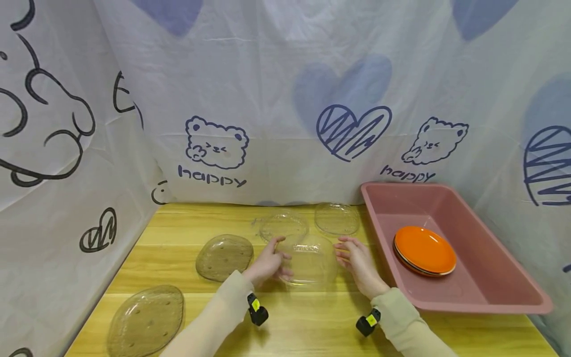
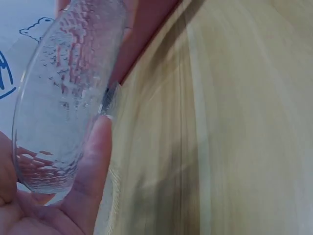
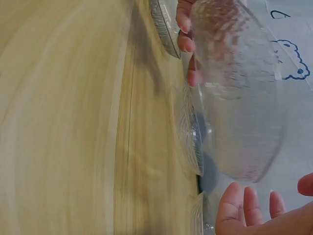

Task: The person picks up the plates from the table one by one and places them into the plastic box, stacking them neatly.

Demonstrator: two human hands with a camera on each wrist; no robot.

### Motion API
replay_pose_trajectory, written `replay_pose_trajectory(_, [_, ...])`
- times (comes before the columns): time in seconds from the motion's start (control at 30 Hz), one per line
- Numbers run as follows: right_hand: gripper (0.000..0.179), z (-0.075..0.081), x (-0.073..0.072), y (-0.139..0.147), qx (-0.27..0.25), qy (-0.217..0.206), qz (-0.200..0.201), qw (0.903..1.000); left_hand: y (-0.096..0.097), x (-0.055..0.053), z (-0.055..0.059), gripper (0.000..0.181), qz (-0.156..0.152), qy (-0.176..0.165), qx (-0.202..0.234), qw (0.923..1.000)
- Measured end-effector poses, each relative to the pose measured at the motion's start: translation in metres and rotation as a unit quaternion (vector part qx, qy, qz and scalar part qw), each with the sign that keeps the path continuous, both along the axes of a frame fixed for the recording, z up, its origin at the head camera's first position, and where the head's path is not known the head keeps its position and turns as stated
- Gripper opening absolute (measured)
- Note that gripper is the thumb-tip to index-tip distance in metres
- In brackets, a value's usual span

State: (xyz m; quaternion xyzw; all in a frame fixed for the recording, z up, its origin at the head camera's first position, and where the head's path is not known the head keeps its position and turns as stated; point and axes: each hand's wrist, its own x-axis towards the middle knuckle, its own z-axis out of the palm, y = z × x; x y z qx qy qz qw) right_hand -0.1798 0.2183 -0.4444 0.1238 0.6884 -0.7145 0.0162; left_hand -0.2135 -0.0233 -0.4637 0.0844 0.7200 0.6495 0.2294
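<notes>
Between the two hands, a clear glass dish (image 1: 313, 265) with a textured surface is held up above the wooden table. My left hand (image 1: 269, 264) grips its left edge, thumb on one side and fingers on the other, as the left wrist view shows on the dish (image 2: 63, 98). The right hand (image 1: 360, 265) is beside the dish's right edge, fingers extended; a small gap separates its fingertips (image 3: 250, 203) from the rim in the right wrist view. Behind the held dish lie two more clear glass dishes, one at centre (image 1: 284, 214) and one further right (image 1: 336, 218).
Left of the hands, a clear glass dish (image 1: 224, 258) lies on the table (image 1: 312, 322), and another dish (image 1: 147, 320) lies nearer the front left. A pink tub (image 1: 490, 297) stands at the right with stacked plates inside, an orange plate (image 1: 425, 249) on top. Printed cloth (image 1: 276, 99) hangs behind.
</notes>
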Motion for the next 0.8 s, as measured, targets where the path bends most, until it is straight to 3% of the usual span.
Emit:
replay_pose_trajectory(0.23, [0.043,0.001,0.001,0.001,-0.009,-0.015,0.016,0.9997,0.002,0.000,0.008,0.054,0.010,0.016,0.019,0.9996])
replay_pose_trajectory(0.53, [0.055,0.008,0.001,0.001,-0.097,-0.033,0.045,0.9938,0.011,-0.002,0.018,0.055,0.048,0.026,0.058,0.9968])
replay_pose_trajectory(0.8, [0.066,0.016,0.001,0.003,-0.136,-0.024,0.084,0.9869,0.023,-0.001,0.023,0.053,0.069,0.039,0.075,0.9940])
